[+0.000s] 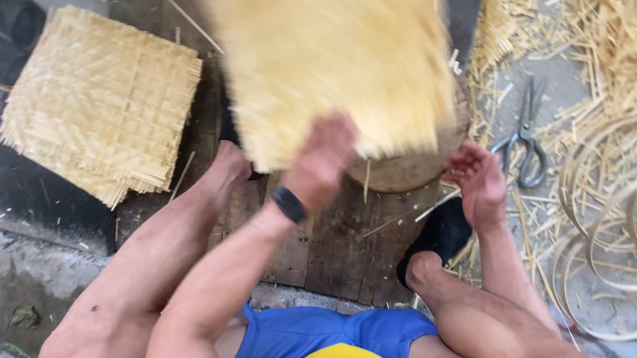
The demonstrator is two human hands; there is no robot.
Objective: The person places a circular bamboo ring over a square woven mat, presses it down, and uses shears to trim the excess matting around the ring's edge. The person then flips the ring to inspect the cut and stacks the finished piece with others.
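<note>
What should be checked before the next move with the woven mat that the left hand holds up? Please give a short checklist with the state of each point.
1. Left hand grips the lower edge of the raised woven mat: ok, though blurred.
2. Right hand is free: ok, open and holding nothing.
3. Round wooden block under the mat is free of other things: cannot tell, mostly hidden.
4. Scissors lie apart from both hands: ok, on the ground to the right.
5. Finished mat stack is out of the way: ok, lying at the left.
6. Bent bamboo hoops are away from the feet: ok.
</note>
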